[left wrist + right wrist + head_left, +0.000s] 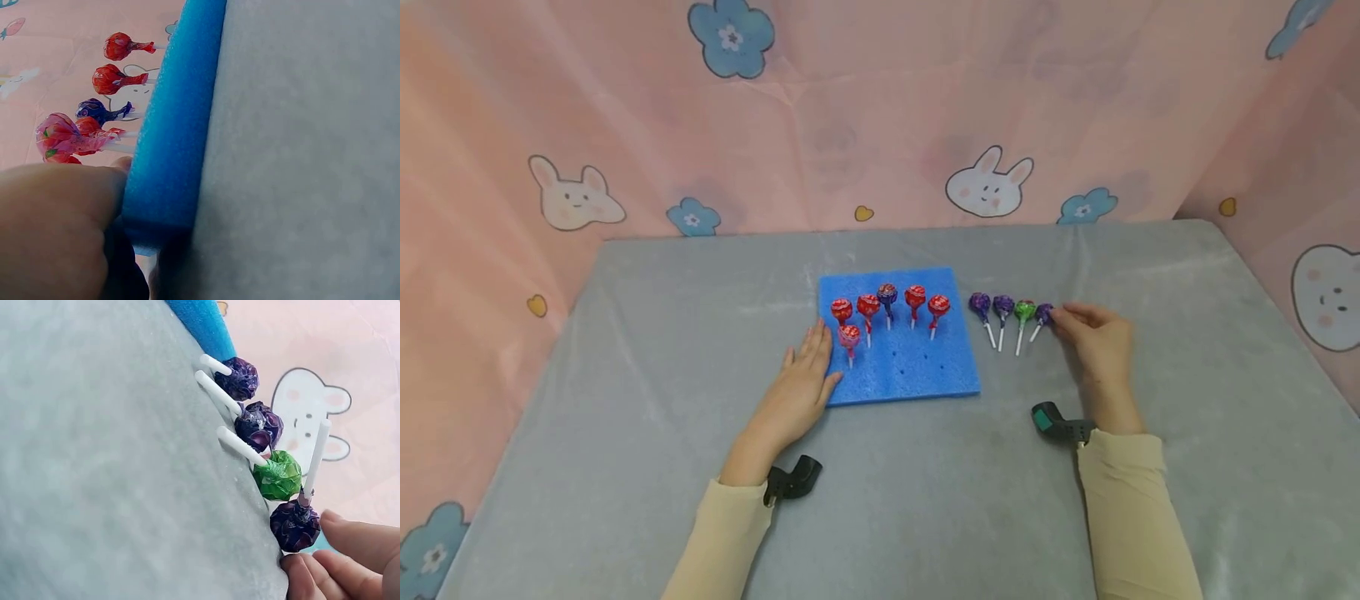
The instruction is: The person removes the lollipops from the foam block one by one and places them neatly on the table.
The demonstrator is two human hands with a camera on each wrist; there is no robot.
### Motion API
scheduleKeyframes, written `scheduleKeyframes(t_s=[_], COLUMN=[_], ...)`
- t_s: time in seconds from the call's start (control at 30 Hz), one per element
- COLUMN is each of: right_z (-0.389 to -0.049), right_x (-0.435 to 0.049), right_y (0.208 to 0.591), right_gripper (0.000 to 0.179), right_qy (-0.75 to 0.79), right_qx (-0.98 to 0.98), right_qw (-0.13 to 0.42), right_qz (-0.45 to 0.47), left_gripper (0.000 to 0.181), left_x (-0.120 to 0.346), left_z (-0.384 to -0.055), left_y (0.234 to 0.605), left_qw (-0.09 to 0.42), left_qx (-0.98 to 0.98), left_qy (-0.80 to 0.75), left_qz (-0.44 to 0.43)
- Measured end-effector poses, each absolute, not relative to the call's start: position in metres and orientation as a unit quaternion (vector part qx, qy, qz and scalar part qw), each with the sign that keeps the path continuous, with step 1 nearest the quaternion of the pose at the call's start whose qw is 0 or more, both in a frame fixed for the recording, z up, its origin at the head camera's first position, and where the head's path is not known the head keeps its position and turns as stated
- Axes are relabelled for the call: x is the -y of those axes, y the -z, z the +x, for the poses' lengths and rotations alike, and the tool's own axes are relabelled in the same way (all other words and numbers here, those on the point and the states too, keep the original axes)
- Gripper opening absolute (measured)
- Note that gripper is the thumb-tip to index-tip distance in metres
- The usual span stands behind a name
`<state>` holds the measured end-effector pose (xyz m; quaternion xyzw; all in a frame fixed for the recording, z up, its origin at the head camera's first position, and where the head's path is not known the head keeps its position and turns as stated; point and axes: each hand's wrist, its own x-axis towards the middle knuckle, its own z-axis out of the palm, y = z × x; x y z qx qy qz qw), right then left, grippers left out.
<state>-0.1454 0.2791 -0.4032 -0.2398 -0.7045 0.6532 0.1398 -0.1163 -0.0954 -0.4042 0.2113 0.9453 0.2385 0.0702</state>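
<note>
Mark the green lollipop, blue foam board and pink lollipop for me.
Green lollipop (279, 477), right wrist view: wrapped candy head.
Blue foam board (883, 381), head view: bare top surface.
Pink lollipop (57, 134), left wrist view: wrapped candy head.
</note>
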Motion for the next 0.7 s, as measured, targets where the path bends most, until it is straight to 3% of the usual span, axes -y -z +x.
scheduleKeyframes(t_s=[0.2, 0.7], right_z=[-0.1462, -0.1427], right_x=[-0.2782, -0.2831], right_y=[0.4053, 0.4046], right_gripper=[0.033, 0.039], right_qy=[-0.546, -0.510], right_qx=[0.796, 0.833], right_qw=[0.122, 0.066], right_qz=[-0.230, -0.202], left_gripper=[0.062, 0.061], left_x=[0.0958, 0.0957], left_z=[-0.1175, -0.1176], left_y=[0.4021, 0.4046], left_qw=[0.073, 0.066], left_qx=[-0.947, -0.945], left_qy=[-0.233, -0.237], left_qz=[0.211, 0.215])
